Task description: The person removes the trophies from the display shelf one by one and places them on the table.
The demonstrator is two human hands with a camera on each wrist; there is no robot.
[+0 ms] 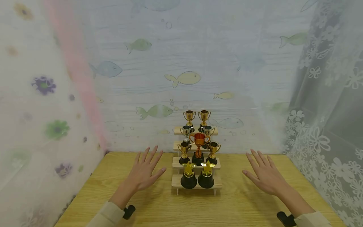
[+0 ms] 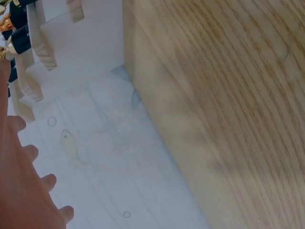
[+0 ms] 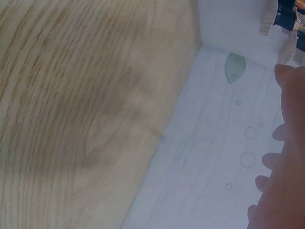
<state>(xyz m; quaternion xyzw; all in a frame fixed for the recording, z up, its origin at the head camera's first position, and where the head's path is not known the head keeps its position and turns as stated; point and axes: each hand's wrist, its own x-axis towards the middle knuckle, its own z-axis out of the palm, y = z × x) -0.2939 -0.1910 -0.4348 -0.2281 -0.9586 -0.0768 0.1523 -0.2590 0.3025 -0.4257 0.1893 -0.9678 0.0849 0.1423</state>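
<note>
A stepped wooden display stand (image 1: 175, 181) carries several small trophies in the head view. Two gold cups (image 1: 189, 116) stand on its top step, with silver cups (image 1: 186, 131) one step lower. Below are gold cups (image 1: 184, 149) on either side of a larger orange-bronze cup (image 1: 199, 140). On the lowest step sit two gold star trophies (image 1: 188, 171) with round black bases. My left hand (image 1: 144, 171) is held to the left of the stand, fingers spread and straight, touching no trophy. To the right, apart from the stand, my right hand (image 1: 265, 176) is likewise spread, holding nothing.
The stand rests on a wood-grain table (image 1: 158, 208). Behind it hangs a pale sheet printed with fish (image 1: 184, 78). A flowered sheet (image 1: 56, 129) borders the left side, and a lace curtain (image 1: 319, 138) the right. Dark wrist mounts (image 1: 129, 212) show near both sleeves.
</note>
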